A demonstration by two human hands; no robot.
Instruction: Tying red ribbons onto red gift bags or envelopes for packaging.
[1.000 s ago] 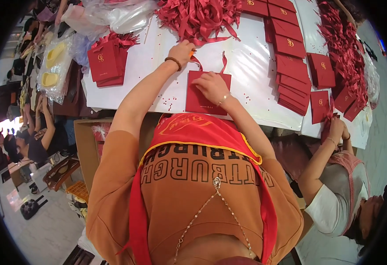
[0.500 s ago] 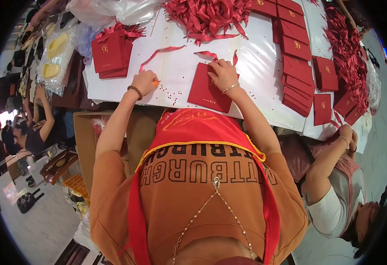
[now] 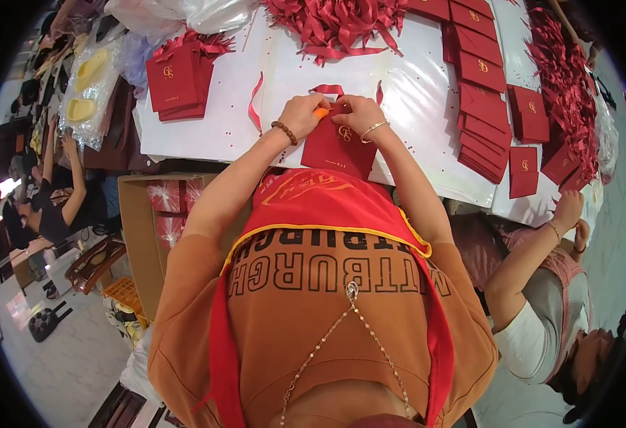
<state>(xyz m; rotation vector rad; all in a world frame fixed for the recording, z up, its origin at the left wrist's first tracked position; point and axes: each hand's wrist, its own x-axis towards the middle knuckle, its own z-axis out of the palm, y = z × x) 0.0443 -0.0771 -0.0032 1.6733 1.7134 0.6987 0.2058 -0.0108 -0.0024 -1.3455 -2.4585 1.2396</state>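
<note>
A red paper gift bag [image 3: 336,151] with a gold emblem lies flat at the table's front edge. My right hand [image 3: 361,116] is closed on its upper edge, with the fingertips bent inward. My left hand [image 3: 302,118] meets it there, fingers pinched, a small orange piece [image 3: 321,113] at the fingertips. Whether the left fingers also grip ribbon is hidden. Red ribbon [image 3: 326,89] shows just beyond the bag's top, and a loose ribbon strip [image 3: 254,107] lies left of my left hand.
A heap of red ribbons [image 3: 338,28] lies at the far middle. Stacked red bags [image 3: 481,128] stand to the right, more bags [image 3: 177,78] to the left. A co-worker's hand [image 3: 568,208] is at the right table end. An open carton [image 3: 138,235] stands below the left edge.
My left hand has moved right, from beside the bag to its upper edge, next to my right hand. The ribbon strip at left has shifted and now hangs more upright in the picture.
</note>
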